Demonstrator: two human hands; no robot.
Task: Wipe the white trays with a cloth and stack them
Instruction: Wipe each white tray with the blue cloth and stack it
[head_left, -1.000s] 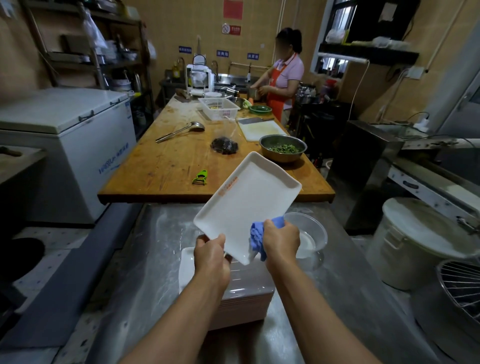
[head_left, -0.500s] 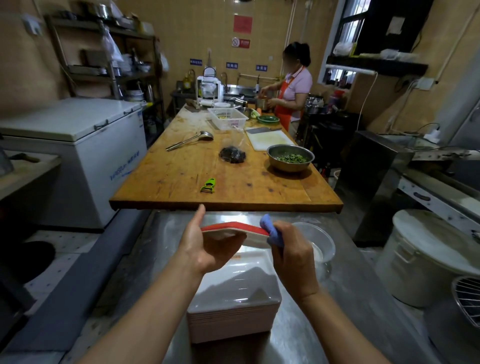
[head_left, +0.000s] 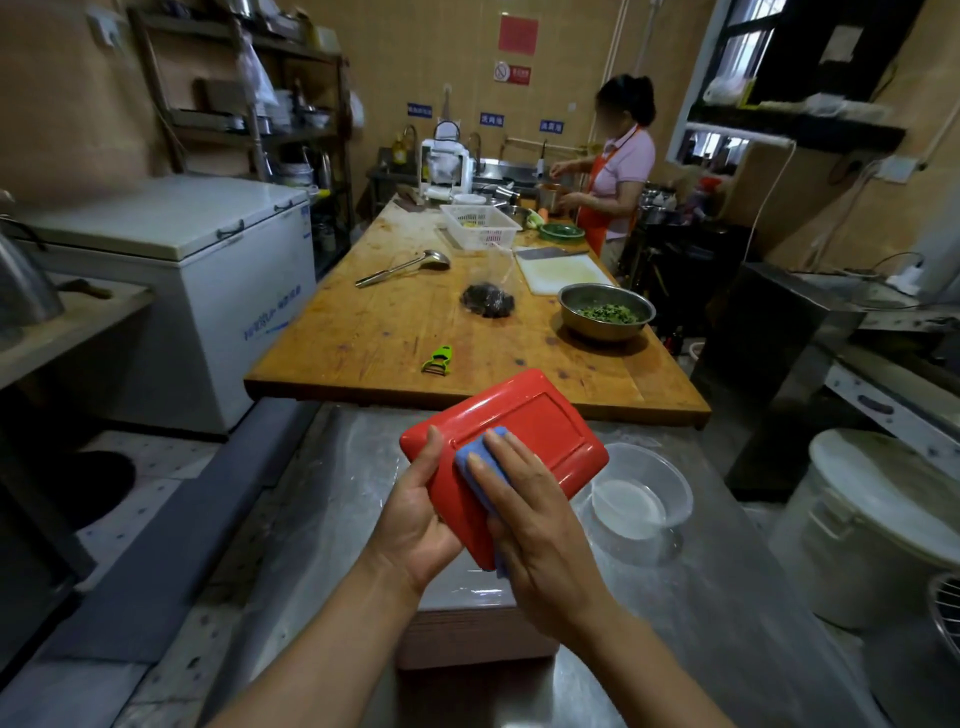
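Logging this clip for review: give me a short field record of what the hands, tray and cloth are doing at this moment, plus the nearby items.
tray in hand: tray, red underside facing up, held tilted above the stack
left hand: left hand grips the tray's near-left edge
right hand: right hand presses the blue cloth flat on the red underside
stack: stack of trays on the steel counter, below the hands
nearby: clear plastic bowl to the right of the tray

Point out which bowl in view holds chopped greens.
The metal bowl on the wooden table, beside the white cutting board. The clear plastic bowl on the steel counter shows no greens, and the small green bowl's contents cannot be made out.
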